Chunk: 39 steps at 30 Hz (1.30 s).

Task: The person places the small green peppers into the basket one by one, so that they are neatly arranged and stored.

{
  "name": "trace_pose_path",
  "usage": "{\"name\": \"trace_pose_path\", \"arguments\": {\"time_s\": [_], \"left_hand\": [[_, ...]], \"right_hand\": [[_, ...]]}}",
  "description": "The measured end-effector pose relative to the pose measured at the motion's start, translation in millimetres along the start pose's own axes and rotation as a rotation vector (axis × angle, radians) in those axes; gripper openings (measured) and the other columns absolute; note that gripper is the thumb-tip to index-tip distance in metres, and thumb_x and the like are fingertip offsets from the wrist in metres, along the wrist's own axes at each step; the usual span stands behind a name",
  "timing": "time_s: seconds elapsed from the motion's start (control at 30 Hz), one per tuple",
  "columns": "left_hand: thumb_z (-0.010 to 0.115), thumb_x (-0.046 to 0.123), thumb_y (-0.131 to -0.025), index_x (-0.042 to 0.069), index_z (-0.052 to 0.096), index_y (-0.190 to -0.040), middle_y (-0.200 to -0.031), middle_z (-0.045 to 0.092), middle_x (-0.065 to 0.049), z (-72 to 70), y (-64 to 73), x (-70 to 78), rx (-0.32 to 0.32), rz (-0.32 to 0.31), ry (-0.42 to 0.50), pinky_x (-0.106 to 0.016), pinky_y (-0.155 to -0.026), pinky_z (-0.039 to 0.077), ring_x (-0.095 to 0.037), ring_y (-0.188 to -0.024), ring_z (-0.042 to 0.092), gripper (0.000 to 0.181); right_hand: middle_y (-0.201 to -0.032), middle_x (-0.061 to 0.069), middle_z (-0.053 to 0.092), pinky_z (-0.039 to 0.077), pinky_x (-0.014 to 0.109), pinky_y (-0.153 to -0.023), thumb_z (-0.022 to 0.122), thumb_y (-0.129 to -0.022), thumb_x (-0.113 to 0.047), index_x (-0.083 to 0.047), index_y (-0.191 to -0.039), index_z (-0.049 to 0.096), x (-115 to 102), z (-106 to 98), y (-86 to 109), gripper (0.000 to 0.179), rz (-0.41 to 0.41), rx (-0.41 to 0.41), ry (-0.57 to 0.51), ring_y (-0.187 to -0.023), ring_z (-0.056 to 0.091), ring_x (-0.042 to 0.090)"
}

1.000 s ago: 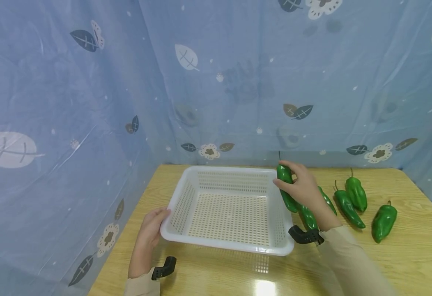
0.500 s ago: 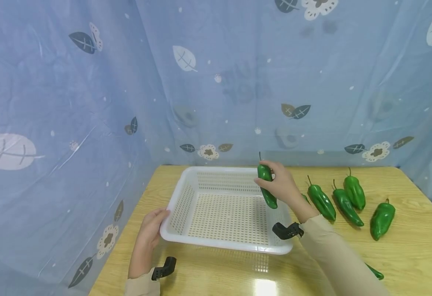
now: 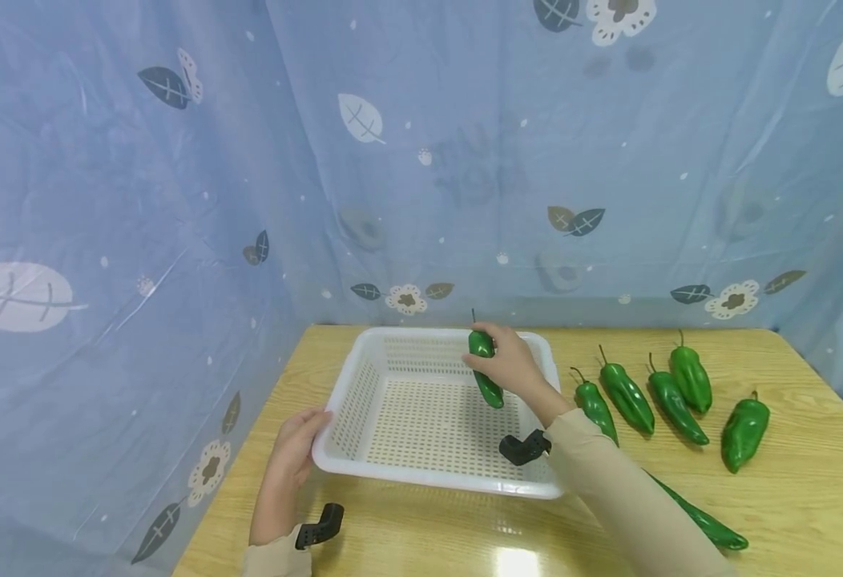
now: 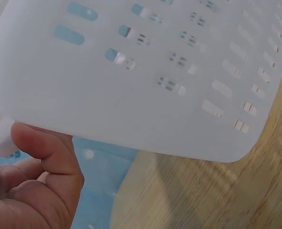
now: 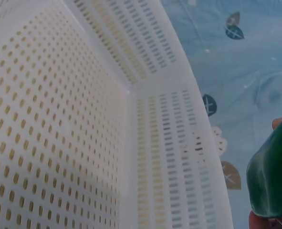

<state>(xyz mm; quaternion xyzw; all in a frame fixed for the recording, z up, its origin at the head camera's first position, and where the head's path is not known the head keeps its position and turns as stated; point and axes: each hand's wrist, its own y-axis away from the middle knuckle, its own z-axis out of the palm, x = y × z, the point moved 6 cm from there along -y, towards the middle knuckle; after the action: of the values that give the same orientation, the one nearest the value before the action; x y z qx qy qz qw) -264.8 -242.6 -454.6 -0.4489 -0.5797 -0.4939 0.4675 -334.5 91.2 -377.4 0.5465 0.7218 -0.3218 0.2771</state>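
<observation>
A white slotted plastic basket is on the wooden table, its near side tipped up a little. My left hand grips its left rim; in the left wrist view the thumb and fingers curl at the rim against the outer wall. Over the right part of the basket, my right hand holds a green pepper between thumb and fingers, stem upward. The right wrist view catches the blunt end of that pepper at its right edge, beside the basket wall.
To the basket's right lie several more green peppers, among them a slim one, a plumper one and one at the far right. A long pepper is partly hidden under my right sleeve. A blue patterned curtain hangs behind the table.
My right hand has carried the pepper left from beside the basket's right rim to over its inside. My left hand stays on the rim.
</observation>
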Motion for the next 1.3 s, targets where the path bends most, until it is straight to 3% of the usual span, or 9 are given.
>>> {"name": "trace_pose_path", "arguments": {"time_s": [0.33, 0.53, 0.87, 1.3], "left_hand": [[0.05, 0.02, -0.097, -0.009, 0.048, -0.129, -0.119, 0.061, -0.022, -1.3, -2.4, 9.5, -0.021, 0.022, 0.017, -0.036, -0.082, 0.054, -0.026, -0.101, 0.065, 0.044], [0.049, 0.017, -0.097, -0.007, 0.051, -0.127, -0.117, 0.062, -0.019, -3.2, -4.3, 3.1, -0.02, -0.006, 0.025, -0.037, -0.081, 0.054, -0.025, -0.098, 0.065, 0.039], [0.049, 0.017, -0.097, -0.008, 0.05, -0.127, -0.119, 0.061, -0.022, -2.3, -1.8, -4.9, -0.01, 0.001, 0.036, -0.04, -0.082, 0.054, -0.028, -0.101, 0.065, 0.039], [0.049, 0.019, -0.098, -0.009, 0.048, -0.13, -0.121, 0.059, -0.024, 1.7, -0.1, 1.7, -0.019, 0.012, 0.006, -0.038, -0.081, 0.054, -0.027, -0.1, 0.064, 0.043]], "right_hand": [[-0.128, 0.017, 0.053, 0.052, 0.044, -0.078, 0.068, -0.086, -0.03, -0.012, -0.138, 0.047, -18, 14, -18.0, 0.059, 0.012, 0.003, -0.024, -0.107, 0.056, 0.033], [-0.131, 0.016, 0.052, 0.052, 0.043, -0.081, 0.068, -0.087, -0.031, -0.012, -0.139, 0.046, -19, 31, -24.3, 0.06, 0.047, -0.012, -0.043, -0.109, 0.057, 0.031], [-0.126, 0.017, 0.053, 0.055, 0.036, -0.072, 0.069, -0.085, -0.031, -0.011, -0.137, 0.048, -28, 62, -27.0, 0.06, 0.043, -0.034, -0.065, -0.101, 0.059, 0.029], [-0.118, 0.018, 0.056, 0.055, 0.031, -0.067, 0.069, -0.085, -0.029, -0.007, -0.135, 0.05, -44, 91, -33.3, 0.058, 0.02, -0.062, -0.084, -0.096, 0.06, 0.027]]}}
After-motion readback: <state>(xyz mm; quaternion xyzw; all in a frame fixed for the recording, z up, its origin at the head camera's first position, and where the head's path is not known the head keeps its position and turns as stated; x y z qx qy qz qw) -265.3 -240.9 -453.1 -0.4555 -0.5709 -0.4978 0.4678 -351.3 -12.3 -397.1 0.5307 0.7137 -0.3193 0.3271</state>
